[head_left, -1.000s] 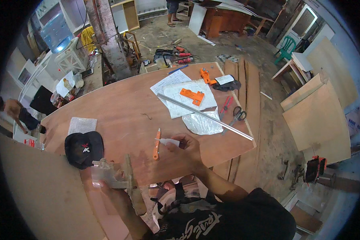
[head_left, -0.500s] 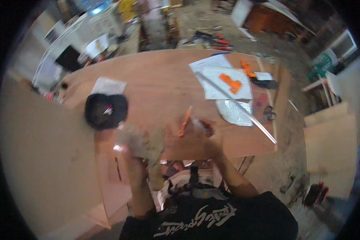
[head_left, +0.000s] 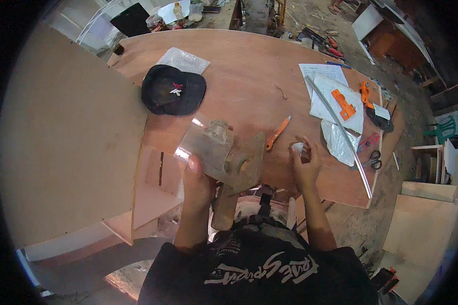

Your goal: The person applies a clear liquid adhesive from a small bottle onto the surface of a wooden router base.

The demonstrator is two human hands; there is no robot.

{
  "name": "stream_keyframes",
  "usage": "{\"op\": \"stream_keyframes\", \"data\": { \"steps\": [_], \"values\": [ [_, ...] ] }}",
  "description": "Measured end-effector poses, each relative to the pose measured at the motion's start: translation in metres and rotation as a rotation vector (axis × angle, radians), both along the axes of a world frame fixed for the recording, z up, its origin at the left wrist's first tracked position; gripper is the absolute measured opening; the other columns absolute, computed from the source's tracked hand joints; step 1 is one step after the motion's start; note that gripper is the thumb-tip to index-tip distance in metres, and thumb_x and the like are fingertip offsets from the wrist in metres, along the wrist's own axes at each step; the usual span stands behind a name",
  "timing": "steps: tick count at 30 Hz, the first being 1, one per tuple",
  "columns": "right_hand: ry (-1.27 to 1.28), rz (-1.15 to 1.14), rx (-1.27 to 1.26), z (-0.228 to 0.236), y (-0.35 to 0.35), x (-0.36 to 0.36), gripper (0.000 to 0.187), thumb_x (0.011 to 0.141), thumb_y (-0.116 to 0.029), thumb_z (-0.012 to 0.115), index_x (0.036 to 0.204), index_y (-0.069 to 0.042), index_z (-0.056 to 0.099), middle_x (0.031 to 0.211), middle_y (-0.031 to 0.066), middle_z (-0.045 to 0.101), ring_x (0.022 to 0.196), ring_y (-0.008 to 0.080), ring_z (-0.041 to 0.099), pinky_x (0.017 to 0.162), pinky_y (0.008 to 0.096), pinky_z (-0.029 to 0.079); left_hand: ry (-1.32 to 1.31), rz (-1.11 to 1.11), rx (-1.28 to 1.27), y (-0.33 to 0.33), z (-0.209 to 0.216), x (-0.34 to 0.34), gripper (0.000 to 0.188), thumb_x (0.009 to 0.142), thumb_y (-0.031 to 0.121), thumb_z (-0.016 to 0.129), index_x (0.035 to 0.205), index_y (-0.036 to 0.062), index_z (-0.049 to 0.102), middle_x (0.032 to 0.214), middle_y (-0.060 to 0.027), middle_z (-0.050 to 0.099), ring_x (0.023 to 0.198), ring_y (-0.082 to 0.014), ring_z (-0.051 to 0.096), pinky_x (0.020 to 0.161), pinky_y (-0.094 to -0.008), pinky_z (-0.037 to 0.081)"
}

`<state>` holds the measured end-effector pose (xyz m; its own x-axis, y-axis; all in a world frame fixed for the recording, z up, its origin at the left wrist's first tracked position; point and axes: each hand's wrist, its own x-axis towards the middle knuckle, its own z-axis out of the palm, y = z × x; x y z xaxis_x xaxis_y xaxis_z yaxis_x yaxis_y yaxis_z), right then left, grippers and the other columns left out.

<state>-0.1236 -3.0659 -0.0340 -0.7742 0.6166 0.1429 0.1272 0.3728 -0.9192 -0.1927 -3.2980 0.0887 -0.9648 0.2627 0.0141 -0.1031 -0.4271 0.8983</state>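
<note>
My left hand point(head_left: 196, 175) grips a clear plastic piece point(head_left: 196, 145), a see-through flat-sided part with a rounded clear fitting on top. Its thumb presses the near edge, and the other fingers are mostly hidden. Joined to or lying against that piece is a dusty, brownish board-like part point(head_left: 252, 165) with a wooden bar point(head_left: 224, 208) reaching toward my body; I cannot tell how they connect. My right hand point(head_left: 308, 170) pinches a small white wad point(head_left: 297, 147) between thumb and fingers. Between the two hands, an orange utility knife point(head_left: 278, 133) lies on the wooden tabletop point(head_left: 239, 76).
A black cap point(head_left: 173, 91) rests on bubble wrap point(head_left: 185, 61) at the left. To the right lie papers point(head_left: 323, 76), a metal strip point(head_left: 341, 134), orange clamp-like parts point(head_left: 344, 105) and scissors point(head_left: 375, 159). A large upright panel point(head_left: 71, 137) borders the table's left side.
The whole view has shifted, so the table sits further right and higher. Blur has cleared from both hands. My right hand has moved slightly away from the knife, which still lies on the table.
</note>
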Motion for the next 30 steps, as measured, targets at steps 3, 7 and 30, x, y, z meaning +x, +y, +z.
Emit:
{"op": "stream_keyframes", "data": {
  "steps": [3, 7, 30],
  "values": [
    [-0.004, 0.058, -0.079, -0.032, 0.007, 0.001, 0.037, 0.085, -0.002, 0.066, 0.121, -0.003, 0.059, 0.111, 0.0098, 0.062, 0.097, 0.0184, 0.063, 0.085, 0.0303, 0.05, -0.053, -0.053, 0.109, -0.003, -0.001, -0.001, 0.106, 0.071, 0.079, 0.058, 0.139, 0.0016, 0.032, 0.128, -0.019, 0.051, 0.115, -0.0327, 0.054, 0.096, -0.0483, 0.046],
    [0.032, 0.057, -0.076, -0.053, 0.014, 0.005, 0.039, 0.084, 0.0, 0.066, 0.122, -0.002, 0.058, 0.114, 0.0111, 0.062, 0.102, 0.0197, 0.062, 0.086, 0.0304, 0.049, -0.033, -0.166, 0.332, -0.001, 0.004, -0.009, 0.115, 0.057, 0.076, 0.073, 0.134, -0.0007, 0.036, 0.123, -0.0178, 0.052, 0.113, -0.0328, 0.055, 0.096, -0.0493, 0.047],
    [0.081, 0.014, -0.033, -0.056, 0.018, 0.0, 0.035, 0.079, 0.0, 0.071, 0.113, -0.003, 0.063, 0.103, 0.0094, 0.061, 0.089, 0.0177, 0.061, 0.075, 0.0281, 0.05, 0.011, -0.496, 0.746, 0.007, -0.029, -0.023, 0.119, 0.046, 0.07, 0.083, 0.13, -0.0021, 0.04, 0.118, -0.0172, 0.055, 0.111, -0.034, 0.055, 0.097, -0.0483, 0.046]
  ]
}}
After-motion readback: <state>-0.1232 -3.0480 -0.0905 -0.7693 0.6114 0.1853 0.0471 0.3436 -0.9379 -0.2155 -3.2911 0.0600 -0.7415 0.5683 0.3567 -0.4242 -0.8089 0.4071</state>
